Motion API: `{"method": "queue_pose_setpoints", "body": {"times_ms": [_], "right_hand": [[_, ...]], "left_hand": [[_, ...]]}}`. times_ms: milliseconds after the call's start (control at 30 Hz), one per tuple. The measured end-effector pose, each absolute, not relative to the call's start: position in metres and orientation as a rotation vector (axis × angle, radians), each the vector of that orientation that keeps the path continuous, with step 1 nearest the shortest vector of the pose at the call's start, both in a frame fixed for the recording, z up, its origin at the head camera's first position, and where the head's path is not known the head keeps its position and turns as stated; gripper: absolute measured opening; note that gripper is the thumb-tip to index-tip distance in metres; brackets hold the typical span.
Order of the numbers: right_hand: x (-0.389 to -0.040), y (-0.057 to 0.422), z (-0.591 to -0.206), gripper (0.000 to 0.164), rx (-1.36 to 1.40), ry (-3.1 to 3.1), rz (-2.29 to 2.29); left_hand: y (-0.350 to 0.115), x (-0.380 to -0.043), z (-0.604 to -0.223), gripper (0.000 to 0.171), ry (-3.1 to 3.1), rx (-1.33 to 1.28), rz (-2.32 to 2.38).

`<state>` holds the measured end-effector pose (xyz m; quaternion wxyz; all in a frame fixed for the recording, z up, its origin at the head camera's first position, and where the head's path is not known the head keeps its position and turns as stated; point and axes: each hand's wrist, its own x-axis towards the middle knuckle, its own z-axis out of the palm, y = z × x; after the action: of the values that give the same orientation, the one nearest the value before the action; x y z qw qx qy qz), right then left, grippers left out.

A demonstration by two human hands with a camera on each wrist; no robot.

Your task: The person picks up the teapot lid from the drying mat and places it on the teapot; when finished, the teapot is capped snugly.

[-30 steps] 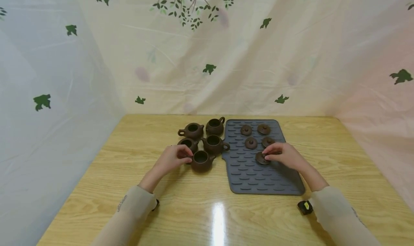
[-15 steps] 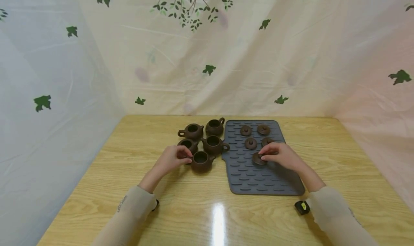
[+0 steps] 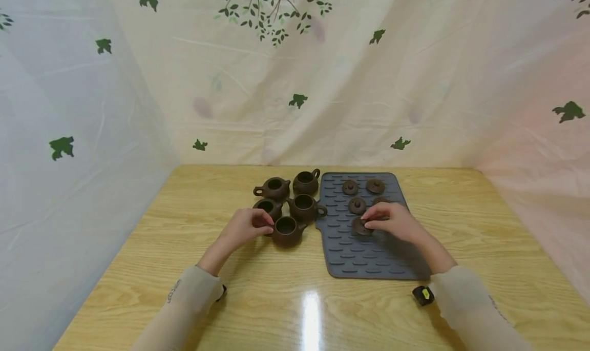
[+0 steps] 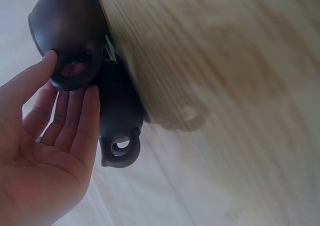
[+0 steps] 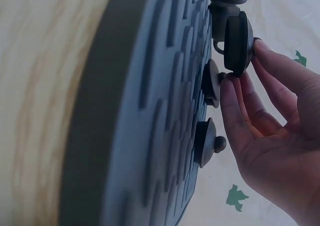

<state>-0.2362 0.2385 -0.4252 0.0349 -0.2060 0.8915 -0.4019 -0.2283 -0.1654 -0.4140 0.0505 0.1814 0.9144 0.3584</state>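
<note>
My left hand [image 3: 244,224] pinches the small loop handle of the nearest brown clay teapot [image 3: 287,234], which has no lid. In the left wrist view, the thumb and fingers meet at that handle [image 4: 75,78]. My right hand [image 3: 397,222] holds a brown teapot lid [image 3: 360,228] by its knob. The right wrist view shows this lid [image 5: 239,43] raised off the grey ridged mat [image 3: 343,259]. More lids lie on the mat behind it, among them a small lid [image 3: 357,205] and a wider lid [image 3: 375,186]; the right hand partly hides another.
Several other lidless teapots cluster behind the held one, including a middle teapot [image 3: 303,203], a back teapot [image 3: 306,182] and a back-left teapot [image 3: 275,187]. They stand on a wooden table [image 3: 258,300], left of the mat. A patterned cloth [image 3: 249,110] hangs behind the table.
My right hand has moved left across the mat, carrying the lid towards the teapots. The left hand and the teapot in its grip have stayed in place.
</note>
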Motion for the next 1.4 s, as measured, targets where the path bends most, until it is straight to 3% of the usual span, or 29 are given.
{"method": "queue_pose_setpoints", "body": {"times_ms": [1400], "right_hand": [[-0.248,0.163,-0.408,0.019,-0.707,2.574,-1.346]], "left_hand": [[-0.170,-0.239,-0.413,0.007,2.758,0.556,1.108]]}}
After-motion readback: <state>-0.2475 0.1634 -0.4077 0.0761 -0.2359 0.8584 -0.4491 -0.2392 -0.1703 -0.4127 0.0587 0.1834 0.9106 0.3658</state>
